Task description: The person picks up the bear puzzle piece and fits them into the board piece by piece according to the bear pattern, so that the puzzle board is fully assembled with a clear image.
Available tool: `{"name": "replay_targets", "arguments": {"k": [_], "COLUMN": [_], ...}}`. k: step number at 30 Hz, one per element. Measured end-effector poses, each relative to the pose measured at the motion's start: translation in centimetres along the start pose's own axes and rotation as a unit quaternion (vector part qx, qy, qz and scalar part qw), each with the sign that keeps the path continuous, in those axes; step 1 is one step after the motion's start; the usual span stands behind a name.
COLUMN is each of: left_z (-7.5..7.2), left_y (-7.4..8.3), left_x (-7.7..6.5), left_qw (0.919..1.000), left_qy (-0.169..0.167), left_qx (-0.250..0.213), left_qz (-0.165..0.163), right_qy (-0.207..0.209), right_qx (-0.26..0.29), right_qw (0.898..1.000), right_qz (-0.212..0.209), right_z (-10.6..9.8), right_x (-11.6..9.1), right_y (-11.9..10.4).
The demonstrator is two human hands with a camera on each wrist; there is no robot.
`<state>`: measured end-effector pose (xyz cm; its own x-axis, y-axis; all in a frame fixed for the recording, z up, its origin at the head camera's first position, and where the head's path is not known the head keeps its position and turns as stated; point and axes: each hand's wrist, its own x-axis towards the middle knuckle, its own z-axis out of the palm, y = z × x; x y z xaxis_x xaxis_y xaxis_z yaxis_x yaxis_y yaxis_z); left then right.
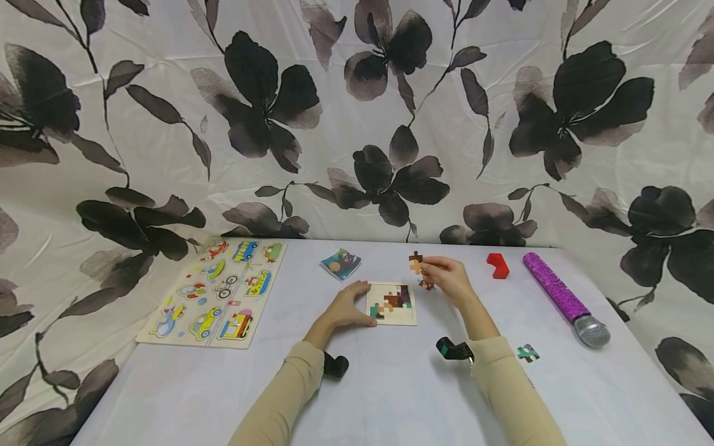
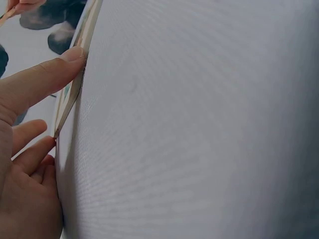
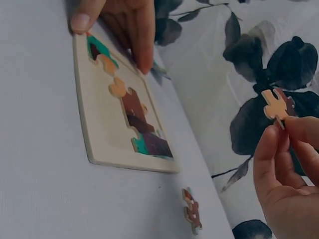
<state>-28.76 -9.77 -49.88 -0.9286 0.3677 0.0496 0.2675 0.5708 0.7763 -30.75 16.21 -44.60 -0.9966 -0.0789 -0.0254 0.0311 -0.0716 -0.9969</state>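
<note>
the left hand [image 1: 346,308] is spread wide at the left side of the wooden puzzle tray [image 1: 398,321], thumb at the near corner, fingers toward the far one, holding it flat on the counter [image 1: 390,384]. the right hand [image 1: 449,282] is nearly closed, pinching an orange-and-brown piece [image 1: 415,265] between thumb and fingertips, raised off the tray's right side; whether it is one piece or two i cannot tell.

the step looks like fitting that piece. to do it well, brace the tray, turn the tabs to suit the gap, then lower it level and press lightly; forcing it tilted could lift its neighbours.

the tray holds a brown-and-orange cluster [image 1: 396,299] toward the right and a teal-edged piece [image 1: 376,311] near left; far left and near right are bare wood. a loose piece [image 1: 426,285] lies just beside it, a teal-and-purple piece [image 1: 527,353] well apart. the vehicle board [image 1: 147,336] carries coloured shapes.
</note>
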Motion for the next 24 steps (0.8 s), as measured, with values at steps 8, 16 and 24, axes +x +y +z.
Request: {"name": "replay_targets", "arguments": {"k": [8, 16, 24], "left_z": [0.1, 0.0, 0.0], "left_y": [-0.1, 0.0, 0.1], "left_x": [0.1, -0.1, -0.1], "left_qw": [1.0, 1.0, 1.0], "left_qy": [0.002, 0.0, -0.002], "left_qx": [-0.002, -0.005, -0.002], "left_qz": [-0.004, 0.001, -0.003], "right_qy": [-0.027, -0.036, -0.009], "right_qx": [0.016, 0.04, -0.031], "right_qw": [0.999, 0.998, 0.999], "right_qz": [0.027, 0.035, 0.008], "right_z": [0.7, 1.1, 1.2], "right_x": [-0.1, -0.2, -0.4], "right_y": [-0.2, 0.0, 0.4]}}
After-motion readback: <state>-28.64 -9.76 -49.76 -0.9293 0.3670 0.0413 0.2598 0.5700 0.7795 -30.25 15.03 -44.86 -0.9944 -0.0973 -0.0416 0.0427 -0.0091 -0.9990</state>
